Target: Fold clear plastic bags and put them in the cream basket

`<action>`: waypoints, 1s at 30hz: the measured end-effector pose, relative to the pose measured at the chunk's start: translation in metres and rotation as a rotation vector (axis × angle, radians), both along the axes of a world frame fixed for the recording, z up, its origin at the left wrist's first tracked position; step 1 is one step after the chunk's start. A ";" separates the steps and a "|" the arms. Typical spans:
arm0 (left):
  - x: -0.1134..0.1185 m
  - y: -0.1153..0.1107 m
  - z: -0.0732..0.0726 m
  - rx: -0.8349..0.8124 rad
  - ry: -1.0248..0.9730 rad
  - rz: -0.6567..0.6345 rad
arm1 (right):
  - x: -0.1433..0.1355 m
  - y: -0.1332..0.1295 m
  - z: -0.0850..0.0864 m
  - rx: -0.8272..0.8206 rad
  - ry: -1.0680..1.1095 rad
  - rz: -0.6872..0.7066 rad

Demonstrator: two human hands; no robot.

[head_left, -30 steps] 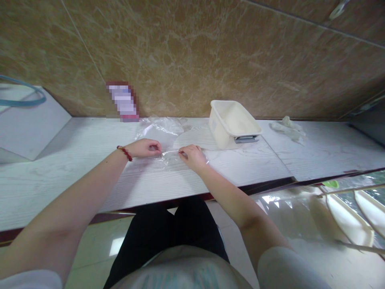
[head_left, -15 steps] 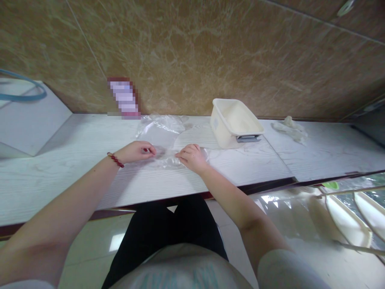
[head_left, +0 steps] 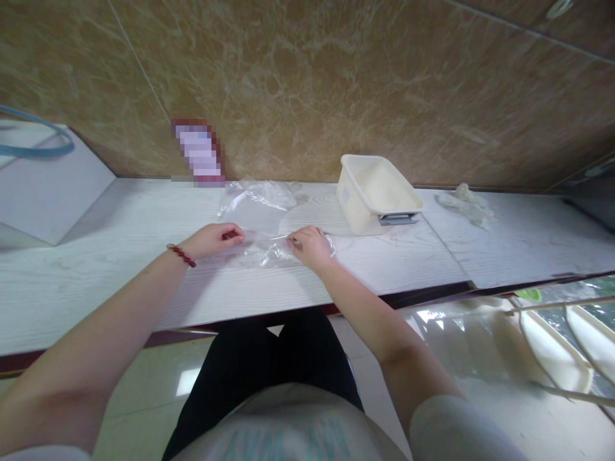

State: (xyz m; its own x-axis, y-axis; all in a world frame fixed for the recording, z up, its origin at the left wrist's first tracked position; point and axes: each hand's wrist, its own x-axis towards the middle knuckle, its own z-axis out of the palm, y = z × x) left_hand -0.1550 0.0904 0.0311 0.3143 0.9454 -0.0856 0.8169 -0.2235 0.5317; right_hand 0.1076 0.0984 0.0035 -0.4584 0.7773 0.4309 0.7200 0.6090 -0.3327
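A clear plastic bag [head_left: 269, 251] lies between my hands on the white wood-grain counter [head_left: 230, 294]. My left hand [head_left: 218, 239], with a red bead bracelet at the wrist, pinches the bag's left end, fingers curled. At the other end my right hand [head_left: 310, 246] has its fingers closed on the same bag, part of which shows beyond the knuckles. Behind, close to the wall, more clear plastic bags [head_left: 259, 203] lie flat in a crinkled pile.
A cream plastic bin [head_left: 358, 208] with a grey handle stands right of my hands. Farther right lies a crumpled whitish cloth or glove [head_left: 466, 203]. A white box [head_left: 57, 192] with a blue band is at the left. A blurred card [head_left: 199, 153] leans on the marbled wall [head_left: 298, 83].
My hands have drawn slightly apart, the right one moving a little right with its fingers curling in more. The bag between them looks more spread out.
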 end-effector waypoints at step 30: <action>0.013 -0.015 0.008 0.007 -0.041 -0.090 | -0.005 -0.003 0.001 -0.047 0.037 0.091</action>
